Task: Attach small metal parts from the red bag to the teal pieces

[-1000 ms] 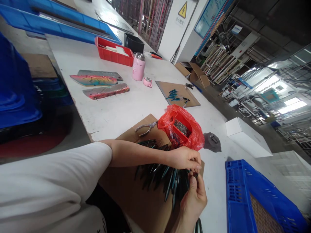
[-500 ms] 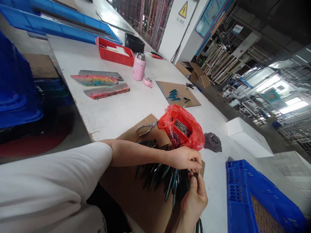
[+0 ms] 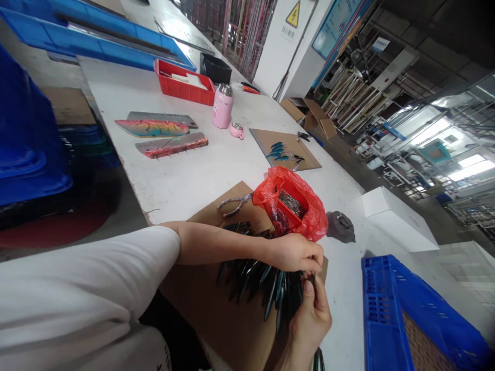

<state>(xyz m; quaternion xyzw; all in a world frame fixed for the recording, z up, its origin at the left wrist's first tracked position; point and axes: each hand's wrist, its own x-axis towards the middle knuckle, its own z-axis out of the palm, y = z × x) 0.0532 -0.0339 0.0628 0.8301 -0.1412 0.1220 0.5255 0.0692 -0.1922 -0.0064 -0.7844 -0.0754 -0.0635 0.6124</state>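
Note:
My left hand [image 3: 297, 252] reaches across from the left, its fingertips pinched just above my right hand [image 3: 311, 314]. The thumb and fingers of my right hand close on a small dark end, which looks like the tip of a fishing lure [image 3: 312, 279]; most of it is hidden. What my left fingers pinch is too small to make out. Under my left forearm, many slim dark teal fishing lures [image 3: 276, 291] lie piled on a cardboard sheet [image 3: 224, 319]. Just beyond my left hand, a red plastic bag [image 3: 315, 206] surrounds a red box of small metal pieces [image 3: 292, 203].
Grey branched pliers-like handles [image 3: 234, 203] lie beside the bag. Farther off are a board with teal lures [image 3: 284, 149], a pink flask [image 3: 223, 107], a red tray [image 3: 183, 85] and painted fish-shaped pieces [image 3: 152, 127]. A blue crate [image 3: 377, 309] and white box [image 3: 398, 219] stand right.
The view has shifted very slightly. Both hands stay together at nearly the same spot, with only small finger movement.

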